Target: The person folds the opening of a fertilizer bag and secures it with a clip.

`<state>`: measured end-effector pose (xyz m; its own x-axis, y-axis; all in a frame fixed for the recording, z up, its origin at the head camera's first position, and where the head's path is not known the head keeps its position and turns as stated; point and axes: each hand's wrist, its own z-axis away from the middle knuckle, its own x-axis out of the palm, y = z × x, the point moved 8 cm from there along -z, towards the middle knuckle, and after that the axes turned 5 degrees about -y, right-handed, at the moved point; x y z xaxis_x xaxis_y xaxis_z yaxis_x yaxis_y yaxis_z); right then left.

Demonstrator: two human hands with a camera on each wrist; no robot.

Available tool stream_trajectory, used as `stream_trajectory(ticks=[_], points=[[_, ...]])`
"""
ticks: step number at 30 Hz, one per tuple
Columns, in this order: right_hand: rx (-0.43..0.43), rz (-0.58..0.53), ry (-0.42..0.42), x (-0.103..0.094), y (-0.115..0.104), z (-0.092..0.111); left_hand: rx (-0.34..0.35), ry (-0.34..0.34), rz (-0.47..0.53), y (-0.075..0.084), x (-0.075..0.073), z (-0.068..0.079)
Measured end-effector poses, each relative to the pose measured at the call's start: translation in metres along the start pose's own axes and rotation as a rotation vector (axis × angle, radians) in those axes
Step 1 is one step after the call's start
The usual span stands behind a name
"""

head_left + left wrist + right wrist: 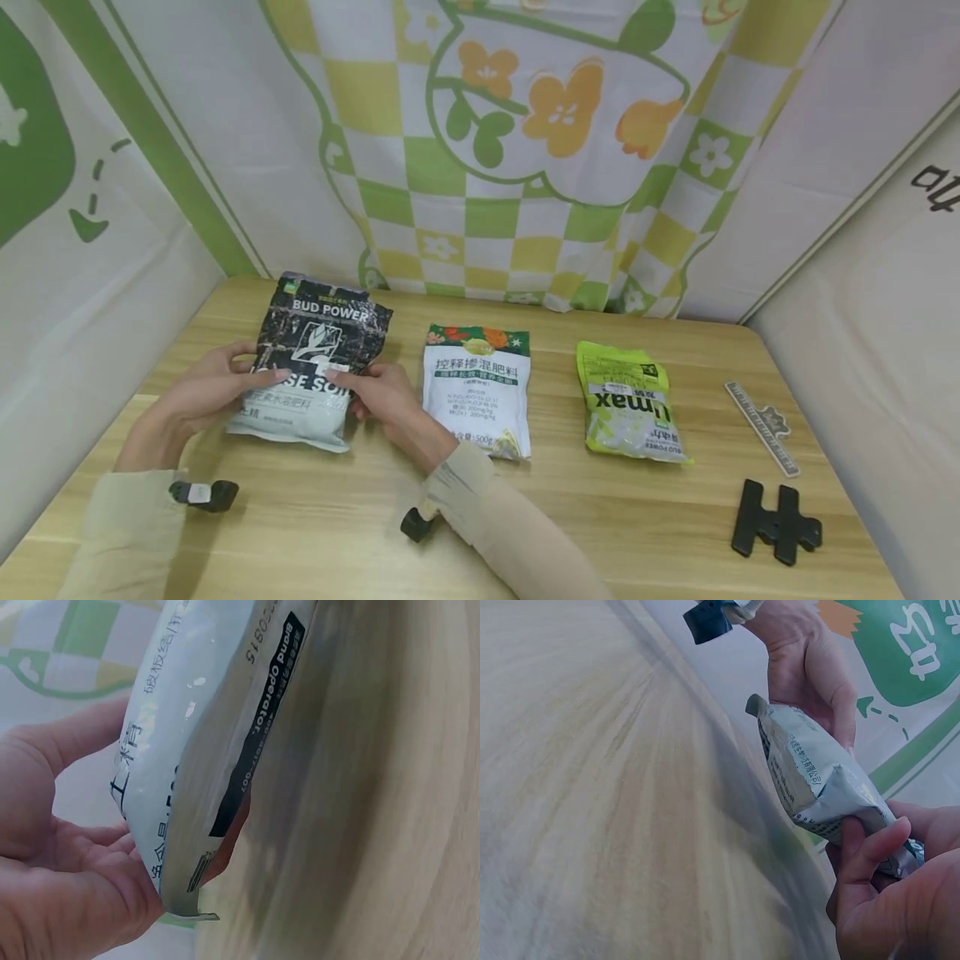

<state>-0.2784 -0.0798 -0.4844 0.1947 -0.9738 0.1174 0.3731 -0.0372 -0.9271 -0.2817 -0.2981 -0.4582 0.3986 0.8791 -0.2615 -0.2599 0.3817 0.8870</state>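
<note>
Both hands hold a black and pale-grey fertilizer bag marked "BUD POWER" at the left of the table. My left hand grips its left side, thumb across the front and fingers behind. On the opposite edge my right hand pinches the bag, its thumb on the front. In the left wrist view, the bag's bottom faces the camera, with the left hand round its side. The right wrist view shows the bag tilted above the table between the right hand and the other hand.
A white fertilizer bag lies right of the held one, then a green-yellow bag. Farther right lie a white ruler and black clips. A checked curtain hangs behind the wooden table.
</note>
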Motion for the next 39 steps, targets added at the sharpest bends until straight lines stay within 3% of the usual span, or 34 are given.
stream_trajectory(ticks=[4, 14, 24, 31, 39], points=[[0.001, -0.011, -0.020, -0.004, -0.004, 0.002, 0.008, 0.032, -0.068, 0.010, 0.003, 0.004], [-0.004, -0.057, -0.109, -0.013, -0.014, 0.009, 0.000, 0.085, -0.135, 0.026, 0.011, 0.014], [-0.002, -0.042, -0.146, -0.021, -0.024, 0.019, 0.026, 0.116, -0.179, 0.044, 0.020, 0.028], [-0.008, -0.048, -0.171, -0.027, -0.028, 0.028, 0.048, 0.125, -0.105, 0.047, 0.034, 0.033], [-0.028, -0.043, -0.182, -0.041, -0.036, 0.042, 0.044, 0.149, -0.089, 0.055, 0.050, 0.036]])
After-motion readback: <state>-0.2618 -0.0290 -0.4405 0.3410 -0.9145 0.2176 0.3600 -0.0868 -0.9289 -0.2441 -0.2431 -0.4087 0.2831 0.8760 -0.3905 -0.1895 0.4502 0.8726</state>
